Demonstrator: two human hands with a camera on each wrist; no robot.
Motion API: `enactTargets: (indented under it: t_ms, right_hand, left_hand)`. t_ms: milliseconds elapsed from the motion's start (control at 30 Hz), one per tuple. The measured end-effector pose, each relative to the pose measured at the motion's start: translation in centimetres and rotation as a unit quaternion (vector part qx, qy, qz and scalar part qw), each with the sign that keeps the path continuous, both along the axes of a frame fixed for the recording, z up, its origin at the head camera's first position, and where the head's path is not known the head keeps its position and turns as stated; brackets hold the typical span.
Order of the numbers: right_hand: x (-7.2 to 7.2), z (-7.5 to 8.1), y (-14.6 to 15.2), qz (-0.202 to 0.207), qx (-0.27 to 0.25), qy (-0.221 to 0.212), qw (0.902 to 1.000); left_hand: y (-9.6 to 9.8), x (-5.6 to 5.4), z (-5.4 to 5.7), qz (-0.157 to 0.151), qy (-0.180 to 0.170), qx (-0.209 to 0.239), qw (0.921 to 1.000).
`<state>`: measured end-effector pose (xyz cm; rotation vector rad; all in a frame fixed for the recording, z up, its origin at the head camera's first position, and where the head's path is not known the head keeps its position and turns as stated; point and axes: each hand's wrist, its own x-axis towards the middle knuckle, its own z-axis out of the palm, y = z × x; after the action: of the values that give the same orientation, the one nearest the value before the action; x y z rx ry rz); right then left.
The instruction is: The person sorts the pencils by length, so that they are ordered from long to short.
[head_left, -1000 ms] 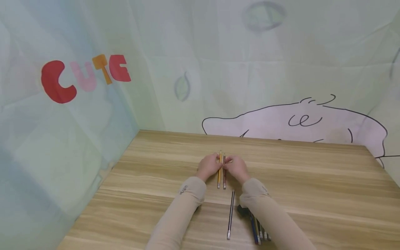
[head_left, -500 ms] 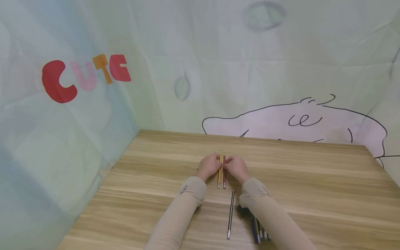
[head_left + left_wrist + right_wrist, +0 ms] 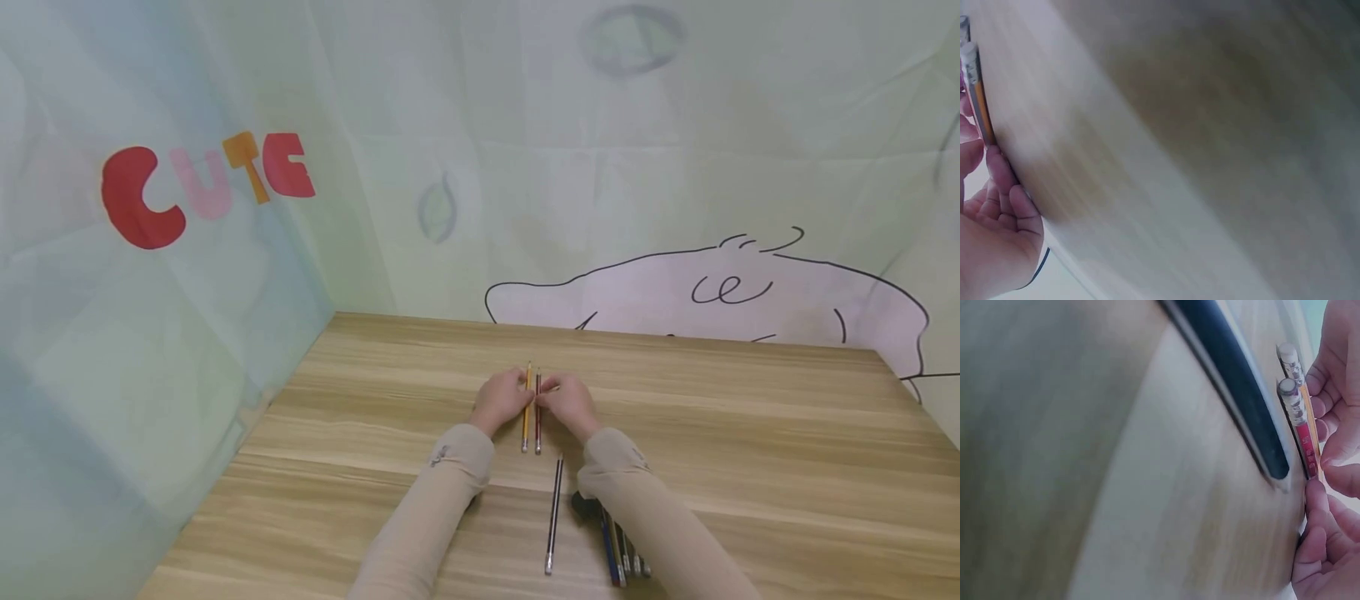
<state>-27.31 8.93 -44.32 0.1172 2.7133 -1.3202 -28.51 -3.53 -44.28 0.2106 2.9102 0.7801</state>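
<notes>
Near the middle of the table, my left hand pinches a yellow pencil between thumb and fingers. Just to its right, a dark red pencil is pinched by my right hand. Both pencils lie side by side with a narrow gap, their eraser ends towards me. In the right wrist view, the silver ferrule and white eraser of the red pencil show in front of the yellow one. The left wrist view shows the yellow pencil running into the left fingers.
A black striped pencil lies alone nearer to me, between the forearms. Several more pencils lie bunched beside the right sleeve, which partly covers them. A dark object of unclear kind sits at their far end. Printed cloth borders the wooden table.
</notes>
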Motion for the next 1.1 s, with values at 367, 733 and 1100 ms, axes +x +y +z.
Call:
enactTargets:
  t_ms: [367, 733, 1100]
  right_hand:
    - [0.1, 0.1, 0.3, 0.001, -0.055, -0.014, 0.9984]
    - [0.4, 0.6, 1.3, 0.013, -0.106, -0.021, 0.9941]
    - [1.1, 2.2, 2.9, 0.025, -0.121, -0.032, 0.9918]
  left_hand:
    - [0.0, 0.1, -0.1, -0.004, -0.003, 0.013, 0.9999]
    - [-0.2, 0.4, 0.3, -0.009, 0.003, 0.036, 0.9993]
    - [-0.5, 0.7, 0.8, -0.008, -0.022, 0.076, 0.9968]
